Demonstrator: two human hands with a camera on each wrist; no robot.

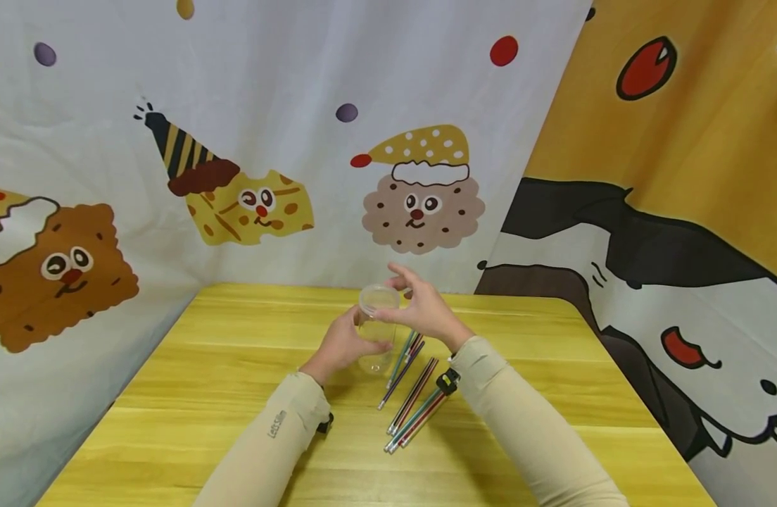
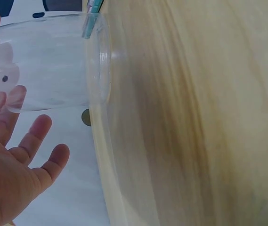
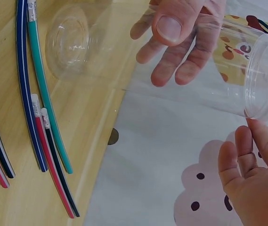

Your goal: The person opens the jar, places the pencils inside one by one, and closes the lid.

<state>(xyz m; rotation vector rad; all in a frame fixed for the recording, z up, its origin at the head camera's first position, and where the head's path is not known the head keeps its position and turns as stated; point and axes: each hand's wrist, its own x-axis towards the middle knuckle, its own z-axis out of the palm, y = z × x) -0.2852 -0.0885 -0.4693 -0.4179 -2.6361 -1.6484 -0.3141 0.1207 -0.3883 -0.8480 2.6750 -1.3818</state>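
A clear plastic jar [image 1: 377,362] stands upright on the table, its clear lid [image 1: 378,296] at the top. My left hand [image 1: 345,345] holds the jar's body, thumb on the near side and fingers around the back. In the right wrist view, those fingers [image 3: 189,73] show through the clear wall. My right hand [image 1: 428,310] grips the lid's rim between thumb and fingers, with some fingers raised. Nothing shows inside the jar [image 2: 51,61].
Several striped pencils [image 1: 412,398] with white eraser ends lie in loose groups on the wooden table [image 1: 236,401], right of the jar and by my right forearm. A printed cloth [image 1: 287,70] with cartoon biscuits hangs behind the table's far edge.
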